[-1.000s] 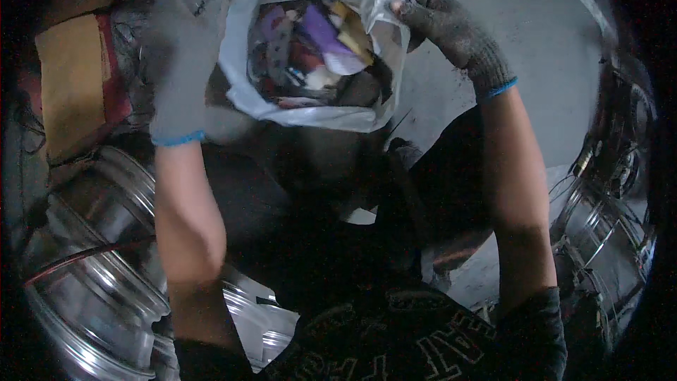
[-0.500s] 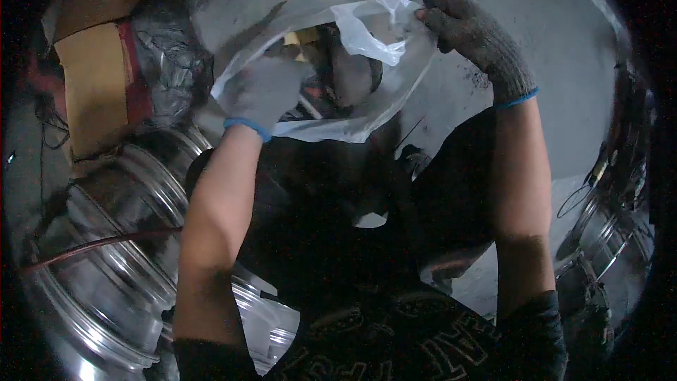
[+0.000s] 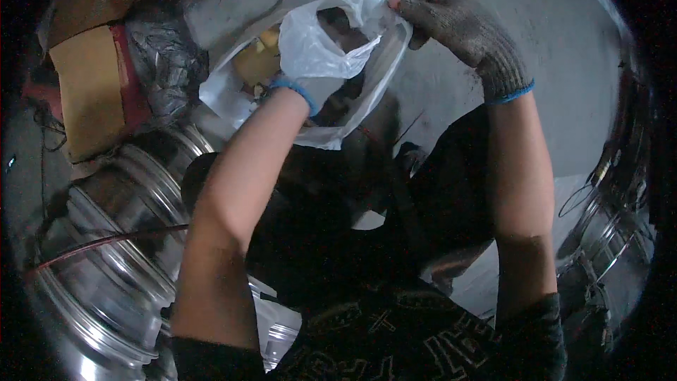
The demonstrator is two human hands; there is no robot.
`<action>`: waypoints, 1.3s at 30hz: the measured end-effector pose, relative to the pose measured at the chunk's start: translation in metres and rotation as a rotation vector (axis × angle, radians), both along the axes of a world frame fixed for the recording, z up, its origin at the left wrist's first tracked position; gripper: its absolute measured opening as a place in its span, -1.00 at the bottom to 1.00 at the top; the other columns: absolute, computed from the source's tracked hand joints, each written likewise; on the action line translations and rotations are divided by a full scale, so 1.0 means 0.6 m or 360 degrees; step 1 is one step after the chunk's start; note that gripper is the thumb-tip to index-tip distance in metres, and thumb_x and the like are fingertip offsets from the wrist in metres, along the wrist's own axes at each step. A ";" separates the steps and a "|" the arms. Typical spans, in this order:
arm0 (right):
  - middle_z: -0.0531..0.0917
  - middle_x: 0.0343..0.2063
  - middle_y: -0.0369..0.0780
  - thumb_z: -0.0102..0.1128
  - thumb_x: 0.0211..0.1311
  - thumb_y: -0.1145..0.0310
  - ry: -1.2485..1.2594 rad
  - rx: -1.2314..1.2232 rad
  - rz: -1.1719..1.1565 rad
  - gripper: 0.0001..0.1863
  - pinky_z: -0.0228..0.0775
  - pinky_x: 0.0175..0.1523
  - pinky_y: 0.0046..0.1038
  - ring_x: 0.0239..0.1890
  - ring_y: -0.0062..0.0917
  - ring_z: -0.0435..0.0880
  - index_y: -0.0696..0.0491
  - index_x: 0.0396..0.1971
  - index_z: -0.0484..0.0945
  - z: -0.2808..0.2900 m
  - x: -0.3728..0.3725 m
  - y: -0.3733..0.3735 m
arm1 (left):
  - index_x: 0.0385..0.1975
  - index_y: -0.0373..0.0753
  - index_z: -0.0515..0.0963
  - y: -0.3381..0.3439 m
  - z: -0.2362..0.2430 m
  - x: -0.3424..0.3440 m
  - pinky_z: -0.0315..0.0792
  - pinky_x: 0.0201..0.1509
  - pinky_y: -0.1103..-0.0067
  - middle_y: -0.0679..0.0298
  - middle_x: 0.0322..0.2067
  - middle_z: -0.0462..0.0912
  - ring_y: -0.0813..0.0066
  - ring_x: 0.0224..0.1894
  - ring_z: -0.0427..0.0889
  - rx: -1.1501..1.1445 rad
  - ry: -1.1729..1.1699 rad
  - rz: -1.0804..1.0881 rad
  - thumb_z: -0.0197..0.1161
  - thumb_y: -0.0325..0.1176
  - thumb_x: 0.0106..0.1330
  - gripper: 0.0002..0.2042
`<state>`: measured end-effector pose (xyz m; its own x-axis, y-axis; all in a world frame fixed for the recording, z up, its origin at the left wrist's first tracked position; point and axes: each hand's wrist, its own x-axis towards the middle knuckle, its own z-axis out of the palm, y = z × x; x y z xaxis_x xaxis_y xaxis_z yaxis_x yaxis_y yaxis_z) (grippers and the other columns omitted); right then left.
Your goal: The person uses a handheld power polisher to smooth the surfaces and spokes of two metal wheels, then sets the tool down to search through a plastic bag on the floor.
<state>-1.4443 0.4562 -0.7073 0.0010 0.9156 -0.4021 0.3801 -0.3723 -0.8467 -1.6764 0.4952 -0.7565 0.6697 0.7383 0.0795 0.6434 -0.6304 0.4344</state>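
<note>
A white translucent plastic bag point(image 3: 314, 42) gapes open in front of me, above my dark-trousered legs. My right hand point(image 3: 462, 28), in a grey knitted glove with a blue cuff, pinches the bag's upper right rim. Deep in the bag's mouth is my left hand point(image 3: 323, 90), gloved too. A fold of the plastic and the bag's contents hide its fingers, so whether it grips anything cannot be seen. Inside the bag, a tan, cardboard-like piece point(image 3: 257, 63) lies at the left, among dark items too dim to name.
Shiny metal wheel rims point(image 3: 130, 240) stand at the left, crossed by a thin reddish hose point(image 3: 106, 242). Cardboard boxes point(image 3: 88, 88) and a crumpled dark plastic sheet point(image 3: 169, 60) are at the far left. More metal parts point(image 3: 613, 247) line the right side of the grey floor point(image 3: 557, 63).
My left hand has moved right and deeper into the bag, under the plastic fold. My right hand has shifted slightly left with the rim, and the tan piece shows more.
</note>
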 end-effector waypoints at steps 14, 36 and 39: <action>0.70 -0.28 -0.14 0.18 0.41 -0.01 -0.0562 0.0013 0.0072 -0.37 0.54 -0.16 -0.44 -0.34 -0.54 0.64 0.26 0.19 0.50 -0.052 0.049 -0.002 | 0.04 -0.17 0.60 0.028 0.060 -0.109 0.46 0.21 0.35 0.25 -0.02 0.65 0.23 0.09 0.58 0.0213 0.0724 -0.0972 0.25 -0.46 0.26 -0.67; 0.65 -0.50 -0.19 0.17 0.40 0.11 0.0193 0.0019 0.0208 -0.61 0.48 -0.20 -0.35 -0.39 -0.52 0.60 0.22 -0.24 0.63 0.007 0.009 0.010 | 0.19 -0.26 0.48 0.059 0.012 -0.160 0.40 0.32 0.28 0.08 0.16 0.55 0.05 0.20 0.53 -0.0744 0.0401 0.0102 0.30 -0.27 0.20 -0.48; 0.70 -0.28 -0.17 0.20 0.40 0.00 -0.0146 0.0085 0.0199 -0.38 0.51 -0.19 -0.47 -0.34 -0.58 0.61 0.23 0.20 0.51 -0.008 0.009 -0.006 | 0.23 -0.30 0.44 0.022 0.016 -0.125 0.39 0.35 0.31 -0.01 0.18 0.53 0.05 0.26 0.50 -0.0708 -0.0326 0.0490 0.37 -0.16 0.18 -0.38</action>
<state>-1.4387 0.4528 -0.7123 -0.0797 0.9311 -0.3561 0.4971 -0.2725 -0.8238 -1.7512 0.5084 -0.7472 0.4222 0.8889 -0.1779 0.6432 -0.1555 0.7497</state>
